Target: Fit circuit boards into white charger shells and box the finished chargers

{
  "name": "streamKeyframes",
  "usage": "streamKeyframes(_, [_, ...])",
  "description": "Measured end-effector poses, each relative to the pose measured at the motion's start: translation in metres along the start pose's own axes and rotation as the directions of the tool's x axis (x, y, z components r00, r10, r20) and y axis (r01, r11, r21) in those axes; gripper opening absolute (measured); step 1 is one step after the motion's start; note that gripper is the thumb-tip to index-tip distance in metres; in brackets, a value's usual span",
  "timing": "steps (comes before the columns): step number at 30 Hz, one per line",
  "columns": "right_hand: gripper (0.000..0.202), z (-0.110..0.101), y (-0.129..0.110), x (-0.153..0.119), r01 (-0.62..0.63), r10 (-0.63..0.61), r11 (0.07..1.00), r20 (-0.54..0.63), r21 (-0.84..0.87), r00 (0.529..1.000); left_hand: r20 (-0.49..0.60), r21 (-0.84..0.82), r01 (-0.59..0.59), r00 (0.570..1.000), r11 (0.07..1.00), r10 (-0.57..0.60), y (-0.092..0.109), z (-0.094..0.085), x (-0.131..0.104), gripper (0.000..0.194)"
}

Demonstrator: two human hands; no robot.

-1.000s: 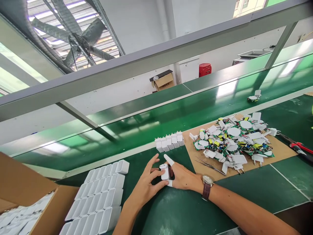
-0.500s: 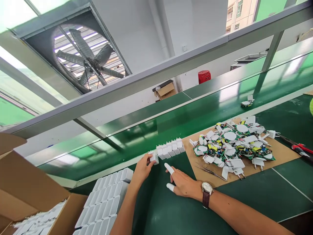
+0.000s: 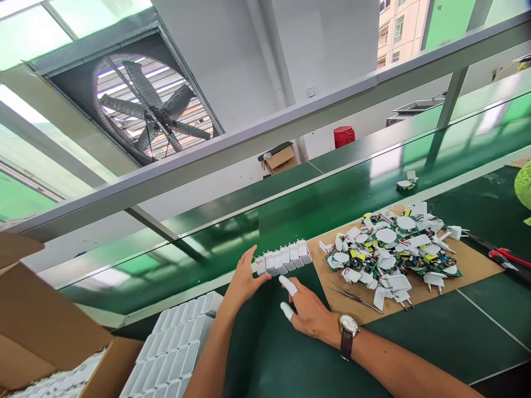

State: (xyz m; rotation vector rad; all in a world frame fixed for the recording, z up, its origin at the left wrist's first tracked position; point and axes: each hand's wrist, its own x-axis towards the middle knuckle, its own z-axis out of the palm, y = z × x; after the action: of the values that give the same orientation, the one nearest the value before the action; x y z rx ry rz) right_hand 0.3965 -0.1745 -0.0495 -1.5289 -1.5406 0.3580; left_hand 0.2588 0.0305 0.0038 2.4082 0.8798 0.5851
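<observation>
A row of small white plug housings (image 3: pixel 284 258) with pins on top stands along the green table's far edge. At the row's left end is my left hand (image 3: pixel 245 279), thumb and fingers apart around the last housing without a closed grip. My right hand (image 3: pixel 309 307), with white finger cots on thumb and index finger, hovers in front of the row; its fingers are apart and hold nothing. To its right, a heap of circuit boards with white plug parts (image 3: pixel 390 249) lies on a brown cardboard sheet (image 3: pixel 477 268).
Stacked white cases (image 3: pixel 174 342) stand at the lower left, beside an open cardboard box (image 3: pixel 53 320) with white parts inside. Tweezers (image 3: pixel 357 297) lie on the sheet's front edge. Red-handled pliers (image 3: pixel 504 257) rest at the right. One board (image 3: pixel 406 182) sits on the green conveyor (image 3: pixel 323 204).
My left hand has let go of the white housing at the row's left end, and its fingers have spread. My right hand has barely moved. The view has shifted slightly.
</observation>
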Motion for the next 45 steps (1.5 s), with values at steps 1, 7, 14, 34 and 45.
streamKeyframes(1, [0.070,-0.002,0.002,0.003,-0.024,0.025,1.000,-0.127,0.014,0.992,0.045,0.001,-0.004,0.999,1.000,0.004,0.001,-0.002,0.006,0.094])
streamKeyframes(7, [0.078,-0.019,0.033,0.025,-0.173,0.177,0.984,-0.469,0.051,0.865,0.210,0.024,0.059,0.976,0.998,-0.062,0.007,0.003,0.031,0.117])
streamKeyframes(14, [0.070,-0.028,0.031,0.026,-0.200,0.220,0.975,-0.461,0.092,0.860,0.056,-0.080,0.117,0.992,0.990,-0.112,0.016,-0.032,0.017,0.098])
streamKeyframes(34, [0.074,-0.011,-0.011,0.001,0.501,-0.524,0.848,-0.132,-0.175,0.841,0.002,0.468,0.002,1.000,0.884,-0.003,-0.023,-0.067,-0.071,0.031])
streamKeyframes(45, [0.047,-0.145,0.008,0.031,-0.075,0.093,0.694,-0.014,-0.716,0.996,0.229,-0.147,-0.301,0.916,0.942,0.329,0.008,-0.014,-0.088,0.031])
